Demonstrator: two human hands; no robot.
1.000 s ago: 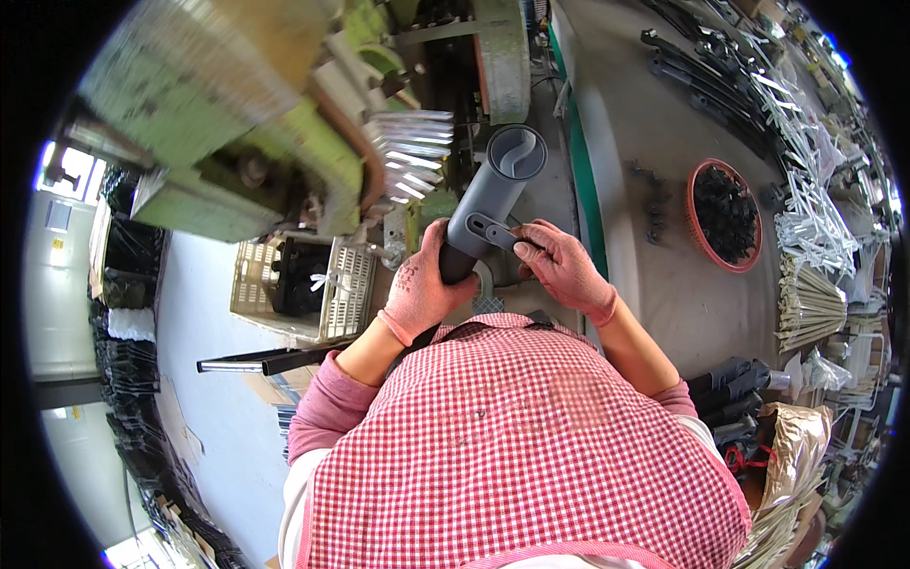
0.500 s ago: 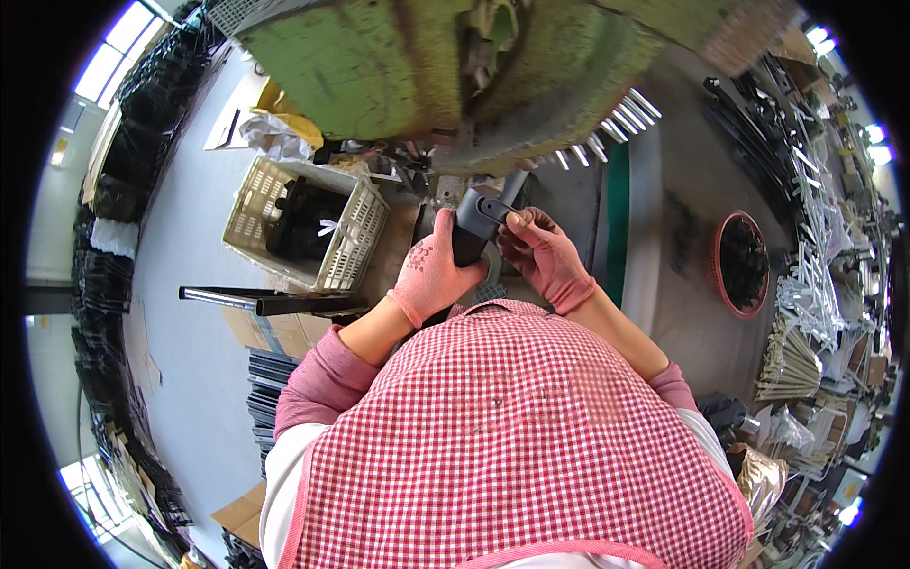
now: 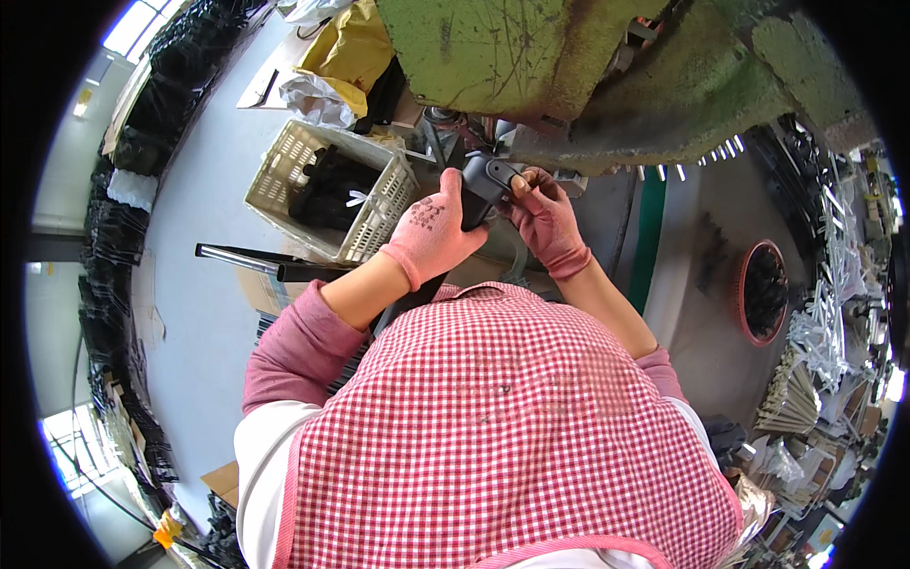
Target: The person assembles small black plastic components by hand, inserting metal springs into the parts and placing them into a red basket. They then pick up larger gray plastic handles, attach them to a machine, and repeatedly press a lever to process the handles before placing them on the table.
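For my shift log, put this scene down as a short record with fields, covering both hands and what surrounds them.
Left hand: pink-gloved, wrapped around a gray tubular part
Right hand: pink-gloved, thumb and fingers pinching the end of a flat tab at the part's side
Clothing: red-and-white checked apron
Ahead: green machine, paint worn
Left side: pale slatted crate with black items inside
Right side: round red basket holding dark pieces

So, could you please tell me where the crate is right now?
In the head view, the crate is left of centre, just left of the left hand and below the yellow bag.
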